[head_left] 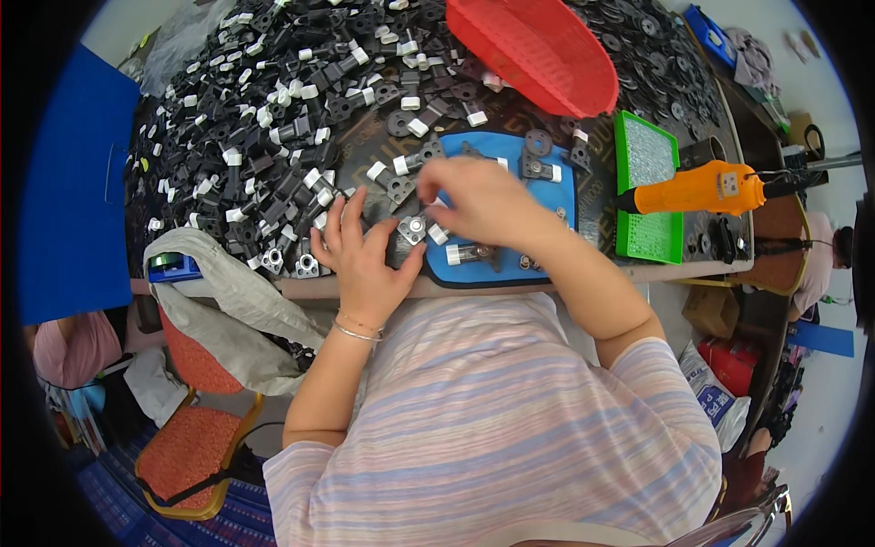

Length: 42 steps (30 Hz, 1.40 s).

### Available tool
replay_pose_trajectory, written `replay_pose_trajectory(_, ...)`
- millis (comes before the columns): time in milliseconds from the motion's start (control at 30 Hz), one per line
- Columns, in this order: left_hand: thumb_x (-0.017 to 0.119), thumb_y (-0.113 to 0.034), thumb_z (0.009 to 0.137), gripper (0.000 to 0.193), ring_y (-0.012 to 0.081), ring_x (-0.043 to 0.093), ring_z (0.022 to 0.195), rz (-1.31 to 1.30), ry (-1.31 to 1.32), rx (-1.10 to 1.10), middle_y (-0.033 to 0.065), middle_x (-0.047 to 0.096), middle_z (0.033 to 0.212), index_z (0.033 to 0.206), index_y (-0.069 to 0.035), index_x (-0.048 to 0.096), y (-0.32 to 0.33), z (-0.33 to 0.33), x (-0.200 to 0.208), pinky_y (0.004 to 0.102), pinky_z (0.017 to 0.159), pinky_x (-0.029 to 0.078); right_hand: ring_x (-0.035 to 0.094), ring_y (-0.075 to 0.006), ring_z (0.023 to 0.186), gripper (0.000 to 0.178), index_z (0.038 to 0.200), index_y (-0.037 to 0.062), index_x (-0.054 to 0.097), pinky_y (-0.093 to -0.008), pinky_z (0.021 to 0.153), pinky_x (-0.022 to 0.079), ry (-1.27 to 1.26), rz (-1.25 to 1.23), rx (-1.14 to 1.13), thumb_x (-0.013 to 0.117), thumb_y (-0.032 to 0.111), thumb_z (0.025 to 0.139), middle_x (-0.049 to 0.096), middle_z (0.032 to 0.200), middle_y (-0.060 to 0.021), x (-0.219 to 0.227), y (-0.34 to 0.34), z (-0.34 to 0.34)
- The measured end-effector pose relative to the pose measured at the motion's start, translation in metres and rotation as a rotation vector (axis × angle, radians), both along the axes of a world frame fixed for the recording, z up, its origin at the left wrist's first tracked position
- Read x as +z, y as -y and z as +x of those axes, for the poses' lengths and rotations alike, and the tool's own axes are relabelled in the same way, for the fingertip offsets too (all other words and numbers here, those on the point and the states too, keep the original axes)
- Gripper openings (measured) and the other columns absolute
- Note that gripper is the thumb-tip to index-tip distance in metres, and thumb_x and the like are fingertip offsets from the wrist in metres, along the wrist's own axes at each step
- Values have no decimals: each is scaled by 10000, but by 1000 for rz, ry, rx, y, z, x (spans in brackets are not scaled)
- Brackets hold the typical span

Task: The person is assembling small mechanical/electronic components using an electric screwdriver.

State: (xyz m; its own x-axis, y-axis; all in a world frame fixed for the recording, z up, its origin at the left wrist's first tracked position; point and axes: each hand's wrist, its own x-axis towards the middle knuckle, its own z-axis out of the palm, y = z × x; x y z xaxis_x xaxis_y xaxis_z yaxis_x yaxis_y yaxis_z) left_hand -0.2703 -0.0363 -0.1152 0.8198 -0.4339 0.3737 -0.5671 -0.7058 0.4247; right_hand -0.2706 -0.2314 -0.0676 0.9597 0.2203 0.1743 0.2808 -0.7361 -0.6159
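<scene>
My left hand (366, 264) rests at the table's near side, thumb and index finger bracing a small grey bracket with a round metal centre (413, 229). Its other fingers are spread on the dark tabletop. My right hand (481, 202) is bent over the blue mat (512, 146), fingertips pinched together close to that bracket. Whatever it holds is hidden. On the mat around it lie a black-and-white part (469, 253) and a grey plate piece with a white end (540, 164). Small metal pieces (529, 263) sit near the mat's lower right.
A large heap of black parts with white ends (273, 118) covers the left and back. A red basket (538, 55) lies behind the mat. At right are a green tray (649, 237) and an orange electric screwdriver (697, 189). Grey cloth (214, 292) drapes over the near left edge.
</scene>
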Motion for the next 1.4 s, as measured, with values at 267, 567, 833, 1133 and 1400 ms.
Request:
replay_pose_trajectory(267,661,-158,748,238,297,422,1189,26,32,-163,86,526,1214,975,-97,628,-2,38,7,468,1010,239,603,-319,759,154,847,86,566,-412,634,464,-393,-270,-136,644,60,717,609,743,-118,24,63,-66)
replay_pose_trajectory(567,595,-5,737,349,238,469,1157,268,43,-239,16,574,1151,1054,-147,634,13,67,12,496,1027,234,607,-317,726,101,823,79,567,-428,610,467,-236,-253,-246,598,78,726,606,706,-118,-1,71,-84)
replay_pose_trajectory(833,646,-2,679,407,230,479,1158,273,-45,-254,19,591,1148,1063,-137,628,12,67,11,479,1041,225,613,-307,719,85,807,81,567,-417,614,475,-273,-259,-249,602,78,729,614,710,-103,-4,73,-85)
replay_pose_trajectory(1133,700,-20,646,492,240,482,1160,219,-123,-233,33,596,1154,1115,-122,594,3,67,21,466,1040,224,554,-186,575,155,806,63,558,-296,542,442,-156,-25,-357,681,68,713,602,697,-50,13,67,-73)
replay_pose_trajectory(1400,746,-124,639,313,228,513,1097,256,-162,-215,21,638,973,941,-117,668,7,75,14,485,1021,229,563,-156,604,169,800,33,556,-288,571,455,-243,267,-67,689,101,720,606,688,-47,-3,2,26)
